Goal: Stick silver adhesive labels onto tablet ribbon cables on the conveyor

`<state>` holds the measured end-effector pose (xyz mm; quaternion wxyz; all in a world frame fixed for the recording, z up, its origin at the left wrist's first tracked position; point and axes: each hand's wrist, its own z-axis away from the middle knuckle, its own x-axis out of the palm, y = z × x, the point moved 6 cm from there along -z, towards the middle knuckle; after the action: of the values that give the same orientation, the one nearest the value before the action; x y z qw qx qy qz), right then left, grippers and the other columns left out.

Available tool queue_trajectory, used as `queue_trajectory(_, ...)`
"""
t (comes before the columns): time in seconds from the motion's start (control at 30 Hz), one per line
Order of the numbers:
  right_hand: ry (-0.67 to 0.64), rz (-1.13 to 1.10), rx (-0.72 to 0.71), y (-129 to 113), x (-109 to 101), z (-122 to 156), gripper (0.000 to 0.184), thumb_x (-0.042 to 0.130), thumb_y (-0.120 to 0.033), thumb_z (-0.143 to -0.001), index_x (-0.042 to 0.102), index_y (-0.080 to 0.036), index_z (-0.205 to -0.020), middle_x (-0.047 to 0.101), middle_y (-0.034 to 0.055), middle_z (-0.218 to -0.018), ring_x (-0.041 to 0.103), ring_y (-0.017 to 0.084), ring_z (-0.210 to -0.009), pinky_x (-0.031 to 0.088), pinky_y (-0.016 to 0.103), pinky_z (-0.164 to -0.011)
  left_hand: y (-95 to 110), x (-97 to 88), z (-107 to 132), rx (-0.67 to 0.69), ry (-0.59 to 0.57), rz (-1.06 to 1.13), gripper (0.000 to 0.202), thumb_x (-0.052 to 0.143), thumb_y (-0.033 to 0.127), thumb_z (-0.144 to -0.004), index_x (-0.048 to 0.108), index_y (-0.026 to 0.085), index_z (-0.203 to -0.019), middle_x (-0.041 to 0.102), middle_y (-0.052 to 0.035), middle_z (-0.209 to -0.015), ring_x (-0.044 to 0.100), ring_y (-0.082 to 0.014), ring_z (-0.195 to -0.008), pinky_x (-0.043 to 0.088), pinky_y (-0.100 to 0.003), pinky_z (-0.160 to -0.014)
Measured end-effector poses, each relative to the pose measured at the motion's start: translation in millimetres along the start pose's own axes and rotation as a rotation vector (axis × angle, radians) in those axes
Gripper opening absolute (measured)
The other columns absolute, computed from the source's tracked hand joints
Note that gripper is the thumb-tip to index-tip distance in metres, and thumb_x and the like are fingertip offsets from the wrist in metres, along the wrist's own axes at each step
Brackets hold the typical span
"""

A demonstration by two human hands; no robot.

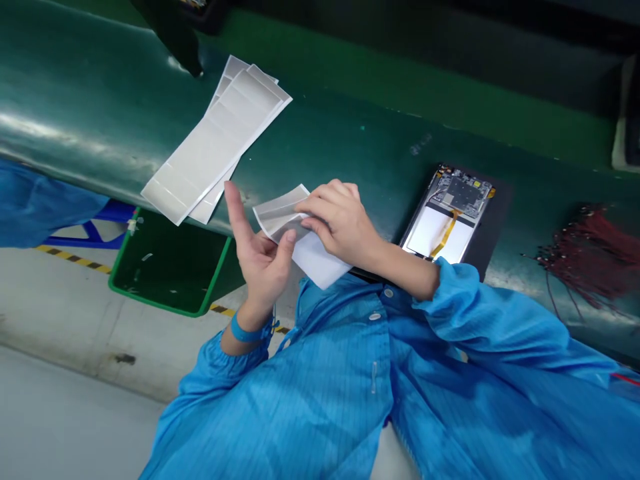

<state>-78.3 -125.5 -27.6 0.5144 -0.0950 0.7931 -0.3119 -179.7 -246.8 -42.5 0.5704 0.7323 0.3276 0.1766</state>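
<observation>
A sheet of grey adhesive strips on white backing (320, 261) is held up at the bench edge, bent across its middle. My left hand (263, 257) has its thumb over the sheet's left side, with the index finger stretched out away from it; its other fingers are partly hidden behind the sheet. On the sheet's right, my right hand (343, 223) pinches at the grey surface with thumb and fingertips. Whether a strip is lifted there I cannot tell. Beyond my left hand lies a stack of similar grey strip sheets (220, 137), fanned slightly.
An opened device with a circuit board (463, 193) and white cells lies right on the green bench (340, 140). A bundle of dark red wires (590, 257) is farther right. Below the bench edge stands a green bin (165, 267). A dark object (173, 33) juts in at upper left.
</observation>
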Motion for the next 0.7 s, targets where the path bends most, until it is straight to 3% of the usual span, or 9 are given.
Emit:
queue_trajectory(0.03, 0.025, -0.009, -0.001, 0, -3, 0, 0.032, 0.044, -0.036, -0.113, 0.073, -0.023, -0.118, 0.073, 0.0087, -0.113, 0.058, 0.027, -0.109, 0.034, 0.044, -0.102, 2, -0.4, 0, -0.004, -0.010, 0.011, 0.091, 0.081, 0.048, -0.096, 0.028, 0.039, -0.170, 0.035, -0.0110, -0.174, 0.075, -0.0240, -0.115, 0.065, -0.031, -0.087)
queue_trajectory(0.1, 0.064, -0.010, 0.005, -1, -10, 2, 0.037, 0.040, -0.038, -0.115, 0.073, -0.023, -0.118, 0.074, 0.0073, -0.110, 0.059, 0.025, -0.107, 0.034, 0.043, -0.100, 0, -2.4, -2, -0.030, -0.027, 0.000, 0.078, 0.085, 0.046, -0.092, 0.048, 0.031, -0.159, 0.055, -0.0122, -0.159, 0.076, -0.0176, -0.096, 0.062, -0.025, -0.075)
queue_trajectory(0.17, 0.070, 0.001, 0.014, -3, -16, 3, 0.038, 0.038, -0.038, -0.115, 0.073, -0.024, -0.117, 0.076, 0.0060, -0.109, 0.061, 0.024, -0.104, 0.034, 0.043, -0.099, -2, -5.0, -3, -0.056, -0.030, -0.034, 0.057, 0.085, 0.046, -0.092, 0.065, 0.024, -0.140, 0.075, -0.0096, -0.119, 0.070, -0.0115, -0.073, 0.054, -0.020, -0.059)
queue_trajectory(0.23, 0.071, 0.006, 0.014, -6, -21, 3, 0.037, 0.038, -0.038, -0.116, 0.072, -0.024, -0.119, 0.077, 0.0050, -0.109, 0.063, 0.023, -0.102, 0.035, 0.042, -0.099, -1, -8.1, -4, -0.045, 0.007, -0.072, 0.038, 0.082, 0.045, -0.095, 0.073, 0.020, -0.121, 0.069, -0.0023, -0.084, 0.057, -0.0073, -0.057, 0.042, -0.018, -0.049)
queue_trajectory(0.3, 0.108, 0.007, 0.001, -10, -24, 4, 0.037, 0.038, -0.039, -0.116, 0.071, -0.024, -0.121, 0.078, 0.0050, -0.110, 0.064, 0.022, -0.100, 0.036, 0.042, -0.100, 6, -11.2, -4, 0.009, 0.086, -0.115, 0.030, 0.079, 0.046, -0.097, 0.073, 0.018, -0.102, 0.059, 0.0020, -0.069, 0.047, -0.0053, -0.051, 0.035, -0.017, -0.048)
queue_trajectory(0.37, 0.172, 0.020, -0.024, -12, -25, 5, 0.037, 0.039, -0.040, -0.116, 0.071, -0.023, -0.121, 0.078, 0.0060, -0.114, 0.066, 0.022, -0.104, 0.037, 0.043, -0.103, 14, -11.6, -5, 0.038, 0.142, -0.166, 0.036, 0.077, 0.049, -0.098, 0.068, 0.016, -0.086, 0.051, 0.0034, -0.063, 0.043, -0.0051, -0.050, 0.032, -0.018, -0.048)
queue_trajectory(0.47, 0.266, 0.072, -0.093, -14, -22, 9, 0.031, 0.041, -0.033, -0.114, 0.071, -0.024, -0.115, 0.076, 0.0065, -0.127, 0.065, 0.024, -0.114, 0.035, 0.049, -0.109, 20, -8.8, -5, 0.043, 0.163, -0.228, 0.043, 0.074, 0.051, -0.099, 0.063, 0.015, -0.078, 0.049, 0.0037, -0.060, 0.042, -0.0058, -0.050, 0.031, -0.020, -0.048)
queue_trajectory(0.6, 0.333, 0.102, -0.160, -16, -18, 14, 0.031, 0.040, -0.026, -0.113, 0.070, -0.027, -0.105, 0.073, 0.0044, -0.131, 0.063, 0.025, -0.115, 0.038, 0.053, -0.107, 20, -4.7, -6, 0.059, 0.135, -0.242, 0.035, 0.073, 0.047, -0.100, 0.069, 0.016, -0.085, 0.058, 0.0019, -0.066, 0.048, -0.0074, -0.056, 0.037, -0.022, -0.052)
queue_trajectory(0.7, 0.377, 0.032, -0.113, -18, -26, 17, 0.032, 0.040, -0.027, -0.112, 0.069, -0.025, -0.100, 0.070, 0.0062, -0.122, 0.060, 0.025, -0.114, 0.042, 0.053, -0.104, 9, -7.2, -21, 0.078, 0.096, -0.109, 0.046, 0.064, 0.060, -0.102, 0.073, 0.015, -0.096, 0.067, -0.0053, -0.080, 0.063, -0.0148, -0.074, 0.044, -0.029, -0.059)
